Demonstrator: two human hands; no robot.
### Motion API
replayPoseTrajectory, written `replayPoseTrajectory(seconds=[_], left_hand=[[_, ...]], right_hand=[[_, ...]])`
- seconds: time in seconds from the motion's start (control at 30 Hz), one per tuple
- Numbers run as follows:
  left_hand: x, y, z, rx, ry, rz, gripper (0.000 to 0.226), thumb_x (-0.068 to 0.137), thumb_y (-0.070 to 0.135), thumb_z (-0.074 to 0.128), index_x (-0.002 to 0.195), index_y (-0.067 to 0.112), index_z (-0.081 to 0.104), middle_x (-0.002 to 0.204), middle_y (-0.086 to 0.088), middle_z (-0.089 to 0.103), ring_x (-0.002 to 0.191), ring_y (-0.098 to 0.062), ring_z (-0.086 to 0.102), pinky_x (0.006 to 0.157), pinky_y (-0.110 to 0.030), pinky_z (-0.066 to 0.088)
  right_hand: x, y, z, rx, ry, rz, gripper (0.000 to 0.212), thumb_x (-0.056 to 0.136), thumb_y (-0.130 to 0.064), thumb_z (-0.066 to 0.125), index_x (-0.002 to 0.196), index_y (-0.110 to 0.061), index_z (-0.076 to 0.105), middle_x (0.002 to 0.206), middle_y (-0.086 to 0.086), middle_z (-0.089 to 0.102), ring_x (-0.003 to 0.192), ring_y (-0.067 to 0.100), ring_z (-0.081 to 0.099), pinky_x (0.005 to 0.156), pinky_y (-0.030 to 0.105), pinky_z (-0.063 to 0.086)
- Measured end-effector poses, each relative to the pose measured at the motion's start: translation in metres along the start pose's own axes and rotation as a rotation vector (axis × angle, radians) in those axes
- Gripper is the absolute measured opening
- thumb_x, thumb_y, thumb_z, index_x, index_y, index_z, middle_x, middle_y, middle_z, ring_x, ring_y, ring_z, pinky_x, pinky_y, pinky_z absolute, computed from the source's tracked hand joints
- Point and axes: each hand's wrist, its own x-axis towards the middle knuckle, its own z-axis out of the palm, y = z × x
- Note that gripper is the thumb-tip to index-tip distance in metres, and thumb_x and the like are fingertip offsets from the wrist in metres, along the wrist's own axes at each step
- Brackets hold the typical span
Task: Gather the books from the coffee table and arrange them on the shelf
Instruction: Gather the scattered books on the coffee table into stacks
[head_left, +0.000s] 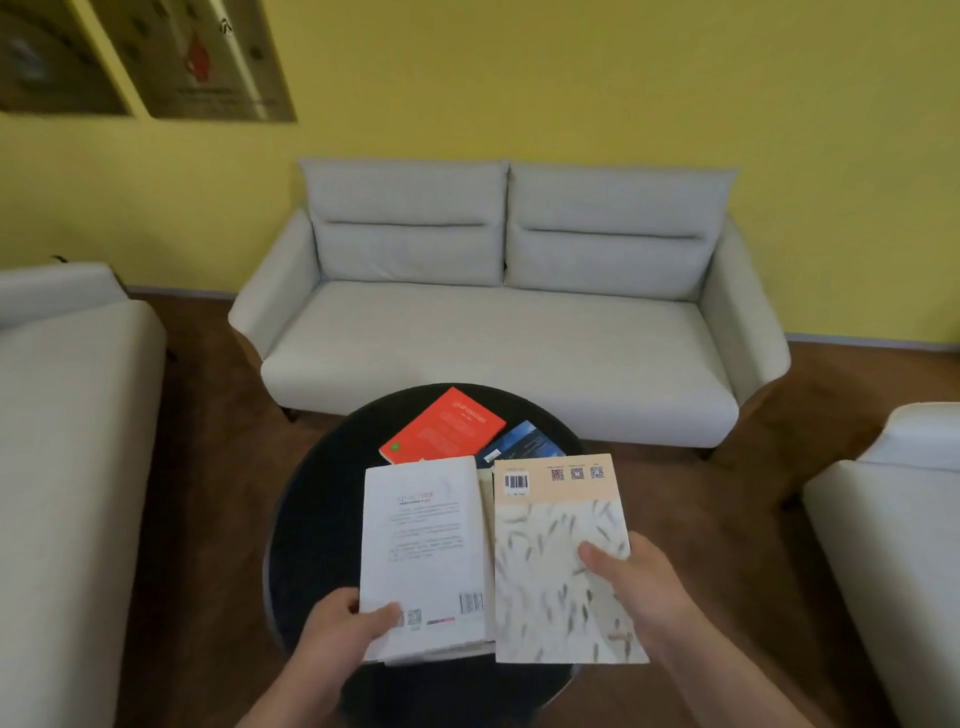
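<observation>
While both hands are full, nothing more can be picked up without first stacking what they carry. Nearest the camera, the left hand (345, 621) grips the near left corner of a white book (423, 545), thumb on the cover. The right hand (639, 587) pinches the right edge of a fish-patterned book (558, 566), thumb on top. Both books lie side by side with their long axes running away from the person, back covers up, over the near half of the round dark coffee table (311, 519). Whether they rest on it or hang just above it I cannot tell.

Beyond them, on the far side of the table, lie two books not yet gathered. A red book (441, 428) sits ahead of the white one, its long axis slanting from near left to far right. A blue book (524, 441) lies just beside it on the right, partly hidden behind the patterned book's far edge.

Judging by position, the left hand is better placed for the red book and the right for the blue.

Farther off stands a pale grey sofa (493, 332) against a yellow wall (623, 78). No shelf is in view.
</observation>
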Motion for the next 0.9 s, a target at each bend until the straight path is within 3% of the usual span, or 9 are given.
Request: replayPoseTrajectory(seconds=[0.23, 0.4, 0.53, 0.63, 0.73, 0.8, 0.9], left_hand=[[-0.001, 0.007, 0.0, 0.127, 0.011, 0.142, 0.034, 0.083, 0.016, 0.077, 0.11, 0.013, 0.058, 0.11, -0.002, 0.066, 0.091, -0.013, 0.063, 0.06, -0.018, 0.045], [0.0, 0.011, -0.003, 0.185, 0.003, 0.176, 0.039, 0.08, 0.021, 0.079, 0.111, 0.018, 0.055, 0.111, 0.0, 0.063, 0.106, -0.018, 0.063, 0.075, -0.025, 0.051], [0.01, 0.008, -0.008, 0.171, -0.063, 0.198, 0.04, 0.078, 0.022, 0.081, 0.107, 0.021, 0.054, 0.11, 0.003, 0.063, 0.099, -0.014, 0.062, 0.078, -0.028, 0.054], [0.017, 0.004, -0.013, 0.098, -0.159, 0.235, 0.047, 0.083, 0.018, 0.077, 0.117, 0.027, 0.046, 0.108, 0.011, 0.058, 0.1, -0.01, 0.057, 0.076, -0.025, 0.051], [0.022, 0.009, -0.018, -0.017, -0.173, 0.216, 0.022, 0.095, 0.018, 0.061, 0.117, 0.019, 0.057, 0.111, 0.003, 0.068, 0.092, -0.011, 0.068, 0.07, -0.026, 0.054], [0.032, 0.014, -0.022, -0.042, -0.161, 0.221, 0.02, 0.096, 0.027, 0.058, 0.115, 0.021, 0.062, 0.113, -0.003, 0.071, 0.092, -0.015, 0.071, 0.075, -0.032, 0.057], [0.048, 0.015, -0.019, 0.056, -0.225, 0.269, 0.04, 0.085, 0.055, 0.053, 0.123, 0.042, 0.055, 0.128, 0.003, 0.058, 0.106, -0.015, 0.066, 0.09, -0.039, 0.056]], right_hand=[[0.006, 0.003, 0.012, 0.056, 0.015, 0.031, 0.029, 0.094, -0.021, 0.073, 0.118, -0.007, 0.065, 0.107, 0.014, 0.078, 0.092, 0.037, 0.077, 0.085, 0.06, 0.06], [0.004, -0.002, 0.034, 0.048, -0.044, 0.04, 0.028, 0.097, -0.022, 0.068, 0.122, -0.009, 0.065, 0.11, 0.014, 0.078, 0.099, 0.038, 0.076, 0.093, 0.061, 0.056], [0.005, -0.007, 0.059, 0.025, -0.081, 0.011, 0.023, 0.102, -0.017, 0.06, 0.125, -0.011, 0.061, 0.114, 0.014, 0.077, 0.102, 0.036, 0.075, 0.095, 0.058, 0.057], [0.011, -0.008, 0.08, -0.04, -0.046, -0.044, 0.028, 0.103, -0.019, 0.058, 0.13, -0.025, 0.054, 0.12, 0.007, 0.074, 0.104, 0.03, 0.074, 0.094, 0.053, 0.059], [0.014, -0.007, 0.094, -0.18, -0.013, -0.073, 0.031, 0.103, -0.023, 0.057, 0.134, -0.027, 0.053, 0.125, 0.001, 0.069, 0.11, 0.026, 0.07, 0.098, 0.05, 0.057], [0.017, -0.007, 0.099, -0.271, -0.007, -0.084, 0.028, 0.102, -0.024, 0.058, 0.13, -0.023, 0.055, 0.125, 0.0, 0.068, 0.112, 0.024, 0.068, 0.101, 0.049, 0.055], [0.028, -0.006, 0.105, -0.369, -0.012, -0.084, 0.024, 0.1, -0.028, 0.061, 0.123, -0.022, 0.058, 0.121, -0.001, 0.069, 0.109, 0.022, 0.068, 0.099, 0.047, 0.056]])
